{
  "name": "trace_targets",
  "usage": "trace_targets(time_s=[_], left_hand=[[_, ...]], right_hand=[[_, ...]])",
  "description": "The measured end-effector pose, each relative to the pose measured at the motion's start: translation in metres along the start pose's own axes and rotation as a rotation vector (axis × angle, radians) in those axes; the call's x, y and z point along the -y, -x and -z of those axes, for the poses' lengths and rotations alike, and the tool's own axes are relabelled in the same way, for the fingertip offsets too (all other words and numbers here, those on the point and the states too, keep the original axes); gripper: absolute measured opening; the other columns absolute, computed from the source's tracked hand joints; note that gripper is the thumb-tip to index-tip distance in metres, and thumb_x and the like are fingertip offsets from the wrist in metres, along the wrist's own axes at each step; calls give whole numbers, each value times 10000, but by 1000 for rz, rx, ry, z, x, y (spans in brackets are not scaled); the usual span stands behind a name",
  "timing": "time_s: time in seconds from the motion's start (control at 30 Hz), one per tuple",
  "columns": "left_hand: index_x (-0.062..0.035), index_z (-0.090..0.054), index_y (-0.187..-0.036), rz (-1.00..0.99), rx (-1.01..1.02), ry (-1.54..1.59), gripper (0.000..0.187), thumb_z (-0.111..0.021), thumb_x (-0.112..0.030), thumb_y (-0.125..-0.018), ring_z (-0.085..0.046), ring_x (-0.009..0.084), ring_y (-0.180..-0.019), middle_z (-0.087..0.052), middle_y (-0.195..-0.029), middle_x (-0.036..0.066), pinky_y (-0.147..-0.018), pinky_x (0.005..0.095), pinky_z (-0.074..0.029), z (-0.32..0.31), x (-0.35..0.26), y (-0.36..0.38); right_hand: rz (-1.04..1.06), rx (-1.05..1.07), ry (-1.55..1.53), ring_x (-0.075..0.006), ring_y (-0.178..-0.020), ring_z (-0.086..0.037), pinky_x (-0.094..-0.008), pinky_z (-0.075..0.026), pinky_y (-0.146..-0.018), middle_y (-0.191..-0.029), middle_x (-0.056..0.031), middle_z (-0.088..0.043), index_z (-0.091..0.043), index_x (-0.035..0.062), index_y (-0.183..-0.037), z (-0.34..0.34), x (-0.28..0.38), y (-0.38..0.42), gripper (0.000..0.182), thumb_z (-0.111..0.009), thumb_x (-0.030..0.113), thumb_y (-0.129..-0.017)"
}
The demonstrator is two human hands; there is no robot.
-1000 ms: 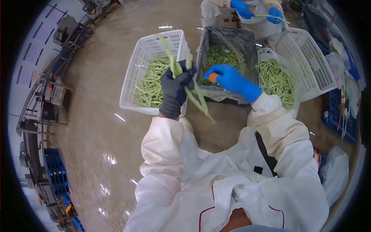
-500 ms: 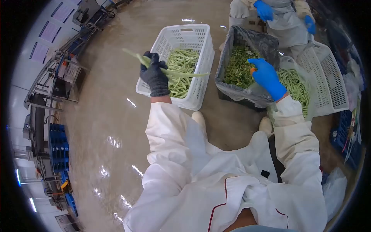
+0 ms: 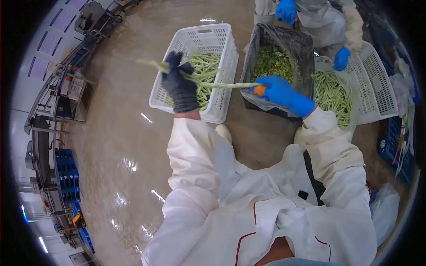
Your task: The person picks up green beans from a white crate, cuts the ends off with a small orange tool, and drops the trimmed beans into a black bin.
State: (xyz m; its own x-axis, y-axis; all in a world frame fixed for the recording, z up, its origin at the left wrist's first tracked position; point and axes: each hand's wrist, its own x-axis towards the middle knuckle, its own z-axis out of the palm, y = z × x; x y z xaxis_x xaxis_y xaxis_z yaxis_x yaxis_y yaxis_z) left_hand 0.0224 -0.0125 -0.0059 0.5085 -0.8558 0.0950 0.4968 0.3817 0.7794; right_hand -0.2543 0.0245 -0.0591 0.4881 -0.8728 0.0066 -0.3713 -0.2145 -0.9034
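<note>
My left hand (image 3: 179, 84), in a dark grey glove, is closed round several long green beans (image 3: 228, 85) above the left white crate (image 3: 225, 95). The beans stretch rightward toward my right hand (image 3: 282, 94), which wears a blue glove. Its fingers are wrapped round a small orange-handled tool (image 3: 259, 90) at the right end of the beans. Any blade is too small to make out. Below my left hand, more green beans (image 3: 205, 66) lie in the crate. My right hand is over the near edge of the black-lined bin (image 3: 306, 48), which holds leafy green scraps (image 3: 273, 64).
Another person's blue-gloved hands (image 3: 286, 11) show at the top, one over a clear bag of beans (image 3: 333, 95). White crates (image 3: 370, 84) stand at the right, beside a blue crate (image 3: 390, 146). Metal equipment (image 3: 42, 146) and stacked blue pallets (image 3: 66, 175) line the left.
My right hand has moved left and down, from over the bin to the end of the beans. The co-worker's right-side hand has come down toward the bag. The view has shifted slightly.
</note>
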Motion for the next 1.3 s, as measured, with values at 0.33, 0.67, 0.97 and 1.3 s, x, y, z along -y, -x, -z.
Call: trace_targets(time_s=[0.33,0.67,0.97,1.3], left_hand=[[-3,-628,-1155,332,433,-162,320,-643,-84,-846,-538,97,-536,-666,-926,25,-483,233,-429,-20,7,48],[0,-676,-1039,373,475,-401,233,-674,-87,-823,-515,99,-460,-692,-817,88,-421,230,-394,-27,17,59],[13,-700,-908,473,665,-1041,269,-802,-126,-702,-489,82,-421,-634,-648,42,-395,232,-375,-36,26,80],[29,-702,-919,442,753,-1234,346,-822,-205,-696,-541,104,-447,-629,-629,51,-444,264,-450,-29,29,74]], right_hand=[[-151,-81,-406,-71,-626,-492,-229,-406,-559,-766,-4,-612,-701,4,-1043,2,20,1,244,-624,194,-911],[54,-88,-36,-141,-831,-631,-312,-514,-774,-969,-108,-682,-635,24,-1184,-21,4,3,378,-673,215,-860],[214,-216,-55,-132,-871,-631,-298,-508,-817,-1002,-99,-698,-652,32,-1148,13,13,-5,295,-618,42,-855],[286,-222,243,-343,-782,-653,-384,-517,-716,-890,-182,-676,-685,52,-1014,16,15,2,233,-640,135,-800]])
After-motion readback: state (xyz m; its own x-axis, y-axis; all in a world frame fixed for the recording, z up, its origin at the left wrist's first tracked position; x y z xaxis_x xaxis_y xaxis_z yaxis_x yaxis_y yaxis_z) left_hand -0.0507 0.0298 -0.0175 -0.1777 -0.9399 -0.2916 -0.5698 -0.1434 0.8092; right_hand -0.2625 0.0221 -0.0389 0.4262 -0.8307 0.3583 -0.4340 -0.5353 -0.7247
